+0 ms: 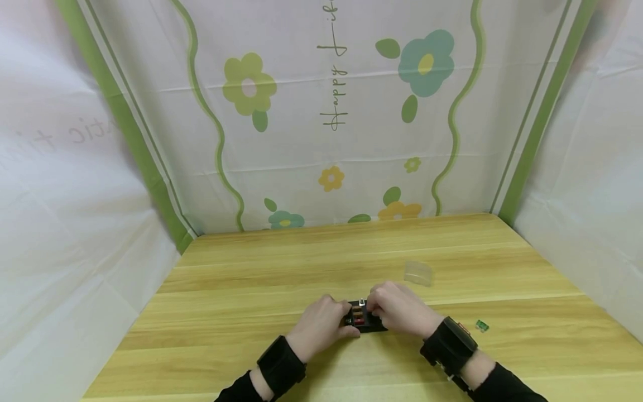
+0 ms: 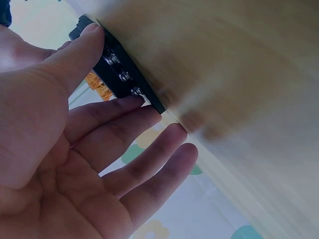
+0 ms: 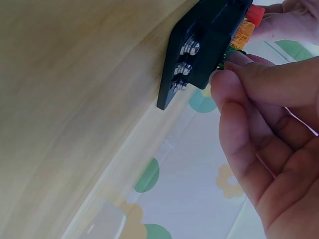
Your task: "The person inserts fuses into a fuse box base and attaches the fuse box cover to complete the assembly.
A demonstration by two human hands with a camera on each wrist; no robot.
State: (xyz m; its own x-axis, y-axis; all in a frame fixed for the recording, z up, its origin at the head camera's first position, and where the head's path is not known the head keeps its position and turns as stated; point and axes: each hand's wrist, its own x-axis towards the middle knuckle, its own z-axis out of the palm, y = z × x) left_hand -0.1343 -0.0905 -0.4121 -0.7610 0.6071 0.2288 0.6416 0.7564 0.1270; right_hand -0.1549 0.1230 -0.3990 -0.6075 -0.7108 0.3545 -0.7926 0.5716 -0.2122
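Observation:
A black base [image 1: 373,327] with metal screw terminals along its sides lies on the table between the hands. On top of it are an orange part [image 3: 242,35] and a red part [image 3: 255,15]. My left hand [image 1: 320,322] holds the base's left end, thumb on the near edge and fingertips on the far edge. Over the base's right part, my right hand [image 1: 402,309] pinches a small green part [image 3: 223,62] against the top. That part is mostly covered by fingertips, so its kind does not show.
Behind the right hand lies a clear plastic cover [image 1: 418,273]. A small green piece [image 1: 482,325] rests on the wooden table [image 1: 226,312], right of the right wrist. White patterned cloth [image 1: 296,134] stands behind the table and along both sides.

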